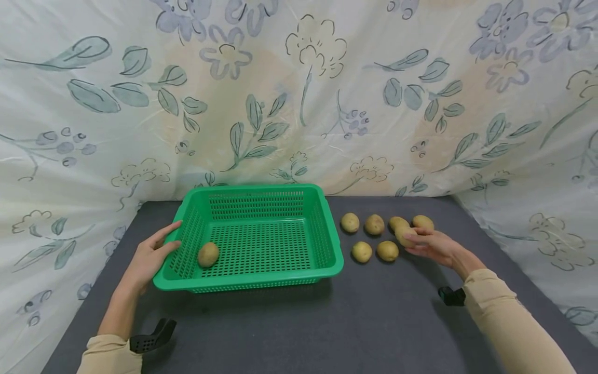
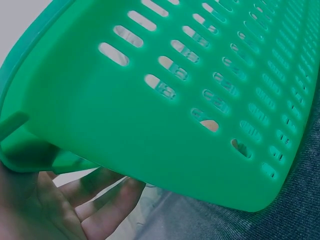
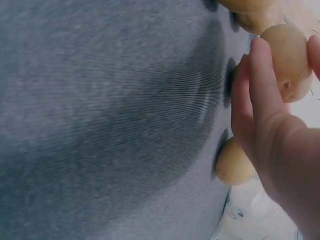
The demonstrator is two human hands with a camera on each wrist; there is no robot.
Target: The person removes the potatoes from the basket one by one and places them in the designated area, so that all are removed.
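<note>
A green plastic basket (image 1: 259, 280) with slotted walls stands on the table, one potato (image 1: 208, 254) lying inside near its left end. My left hand (image 1: 150, 258) holds the basket's left rim. In the left wrist view, fingers (image 2: 112, 207) of that hand reach beneath the rim, along the outer wall. To the right of the basket, my right hand (image 1: 434, 245) pinches a potato (image 1: 404, 236) between thumb and fingers. The right wrist view shows the held potato (image 3: 287, 52) between the fingertips, with another potato (image 3: 235, 162) beyond the hand.
Several loose potatoes lie between the basket and my right hand, among them a front one (image 1: 362, 252) and a back one (image 1: 350, 223). A dark cloth covers the table (image 1: 299, 332). Floral sheeting (image 1: 261, 93) hangs behind it and at both sides.
</note>
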